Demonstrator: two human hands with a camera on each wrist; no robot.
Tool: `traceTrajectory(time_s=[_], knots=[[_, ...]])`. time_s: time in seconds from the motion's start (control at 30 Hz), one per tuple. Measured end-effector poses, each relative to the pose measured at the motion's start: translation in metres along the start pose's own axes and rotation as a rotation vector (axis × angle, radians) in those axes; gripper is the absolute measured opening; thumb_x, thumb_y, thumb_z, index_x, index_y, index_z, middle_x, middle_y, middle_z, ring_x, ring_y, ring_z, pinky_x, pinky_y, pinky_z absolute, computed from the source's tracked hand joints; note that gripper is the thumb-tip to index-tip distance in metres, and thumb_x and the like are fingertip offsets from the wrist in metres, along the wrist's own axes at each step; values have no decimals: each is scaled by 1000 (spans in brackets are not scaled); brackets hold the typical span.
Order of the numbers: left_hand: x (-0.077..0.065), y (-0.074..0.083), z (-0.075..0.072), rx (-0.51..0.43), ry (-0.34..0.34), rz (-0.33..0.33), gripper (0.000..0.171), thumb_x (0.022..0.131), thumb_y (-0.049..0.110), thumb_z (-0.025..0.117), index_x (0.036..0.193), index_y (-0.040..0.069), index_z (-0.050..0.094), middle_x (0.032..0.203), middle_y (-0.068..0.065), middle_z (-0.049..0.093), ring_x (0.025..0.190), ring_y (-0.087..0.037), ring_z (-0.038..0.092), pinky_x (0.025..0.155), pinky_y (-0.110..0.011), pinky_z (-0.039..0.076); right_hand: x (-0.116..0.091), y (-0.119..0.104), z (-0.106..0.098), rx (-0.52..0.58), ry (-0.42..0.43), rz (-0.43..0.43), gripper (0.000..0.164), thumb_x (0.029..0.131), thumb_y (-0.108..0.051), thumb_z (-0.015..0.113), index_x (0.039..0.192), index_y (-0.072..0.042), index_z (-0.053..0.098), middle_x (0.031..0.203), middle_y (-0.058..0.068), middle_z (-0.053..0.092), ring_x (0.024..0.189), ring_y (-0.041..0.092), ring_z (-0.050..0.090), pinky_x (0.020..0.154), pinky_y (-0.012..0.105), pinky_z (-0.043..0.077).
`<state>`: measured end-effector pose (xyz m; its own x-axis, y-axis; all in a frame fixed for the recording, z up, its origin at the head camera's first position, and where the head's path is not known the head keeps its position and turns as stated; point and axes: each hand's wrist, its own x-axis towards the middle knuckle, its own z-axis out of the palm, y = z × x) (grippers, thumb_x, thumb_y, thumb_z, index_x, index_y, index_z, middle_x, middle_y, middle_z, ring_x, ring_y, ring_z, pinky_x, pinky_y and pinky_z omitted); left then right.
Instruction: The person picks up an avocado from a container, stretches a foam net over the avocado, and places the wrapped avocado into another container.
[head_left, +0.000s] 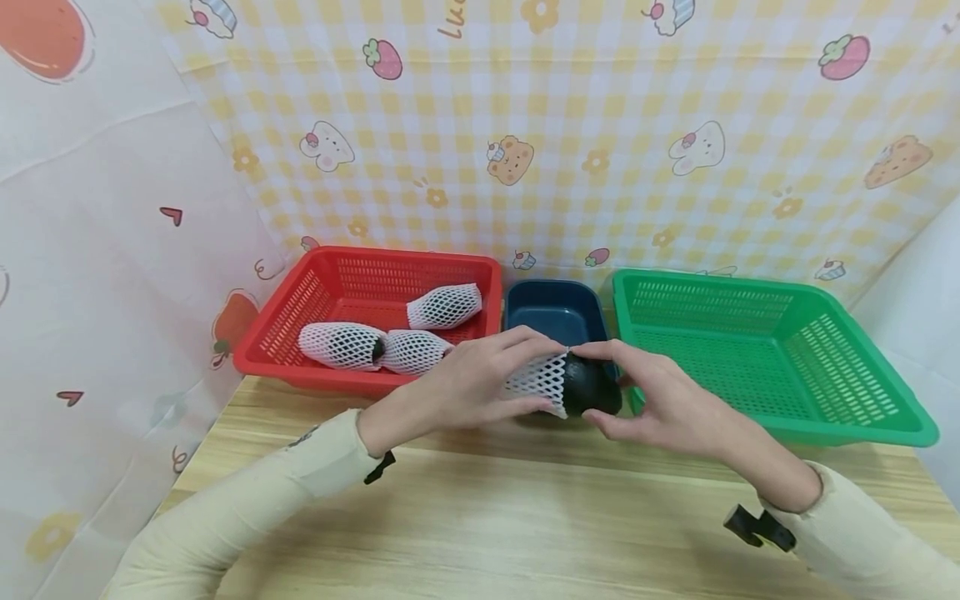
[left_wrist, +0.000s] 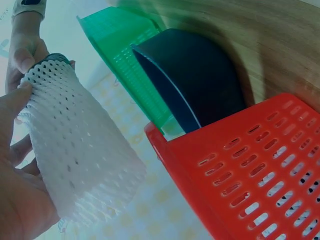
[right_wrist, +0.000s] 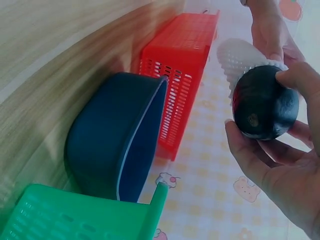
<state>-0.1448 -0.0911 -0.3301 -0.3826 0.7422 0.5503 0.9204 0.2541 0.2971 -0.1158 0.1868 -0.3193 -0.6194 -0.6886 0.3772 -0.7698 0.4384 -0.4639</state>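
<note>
A dark avocado (head_left: 589,385) pokes partway out of a white foam net sleeve (head_left: 546,385), held up over the front of a small blue bin. My left hand (head_left: 480,379) grips the sleeve, thumb on the near side. With thumb and fingers, my right hand (head_left: 667,400) holds the bare end of the avocado. The right wrist view shows the dark round end (right_wrist: 265,102) between those fingers. In the left wrist view much of the sleeve (left_wrist: 82,145) hangs loose, past the fruit. Netted avocados (head_left: 341,345) lie in the red basket (head_left: 367,379).
The blue bin (head_left: 551,292) stands between the red basket and a green basket (head_left: 750,350) on the right. All three sit at the back of the wooden table (head_left: 480,517), before a yellow checked cloth (head_left: 420,125). White cloth (head_left: 97,250) hangs at the left.
</note>
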Motion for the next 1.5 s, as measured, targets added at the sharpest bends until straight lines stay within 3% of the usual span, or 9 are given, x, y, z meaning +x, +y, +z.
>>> traceTrajectory(time_s=[0.4, 0.7, 0.8, 0.97, 1.1, 1.33, 1.5], knots=[[2, -1, -7, -14, 25, -6, 61, 85, 28, 86, 135, 7, 60, 129, -5, 62, 114, -12, 58, 92, -20, 49, 1, -1, -3, -82, 59, -45, 88, 72, -2, 90, 149, -15, 51, 139, 5, 50, 116, 22, 53, 78, 32, 56], [3, -1, -10, -37, 32, 2, 62, 85, 29, 86, 135, 4, 60, 129, -6, 62, 114, -12, 58, 95, -21, 48, -2, 0, -3, -24, 97, -44, 86, 70, 2, 91, 144, -7, 48, 138, 8, 57, 113, 20, 61, 82, 30, 57], [3, -1, -10, -62, 30, 10, 63, 84, 29, 86, 136, 4, 59, 130, -6, 61, 116, -12, 57, 96, -22, 47, -3, 1, -3, 13, 102, -64, 78, 78, -12, 90, 144, -6, 50, 138, 9, 58, 113, 21, 62, 84, 28, 56], [3, 0, -10, -71, 29, 17, 65, 83, 27, 88, 136, 4, 59, 132, -6, 61, 119, -12, 56, 98, -23, 46, -3, 0, -4, 67, 113, -95, 66, 91, -42, 72, 143, -6, 56, 136, 10, 60, 112, 22, 65, 84, 28, 55], [2, 1, -10, -67, 28, 11, 65, 82, 29, 88, 136, 5, 60, 132, -6, 62, 120, -12, 56, 98, -23, 46, -3, -1, -3, 77, 110, -93, 63, 88, -32, 78, 142, -7, 58, 135, 9, 61, 111, 22, 65, 81, 27, 56], [0, 0, -7, -76, 26, 24, 67, 81, 28, 89, 136, 4, 60, 131, -8, 62, 119, -13, 58, 96, -22, 47, -3, 0, -1, 75, 110, -75, 77, 69, 4, 90, 139, -8, 62, 135, 8, 61, 109, 21, 66, 79, 27, 57], [0, -1, -5, -74, 37, 34, 68, 80, 27, 89, 137, 3, 59, 132, -9, 62, 120, -13, 58, 97, -22, 47, -3, 1, 1, 63, 143, -69, 75, 67, 2, 92, 135, -9, 64, 130, 7, 62, 104, 20, 68, 76, 27, 57]])
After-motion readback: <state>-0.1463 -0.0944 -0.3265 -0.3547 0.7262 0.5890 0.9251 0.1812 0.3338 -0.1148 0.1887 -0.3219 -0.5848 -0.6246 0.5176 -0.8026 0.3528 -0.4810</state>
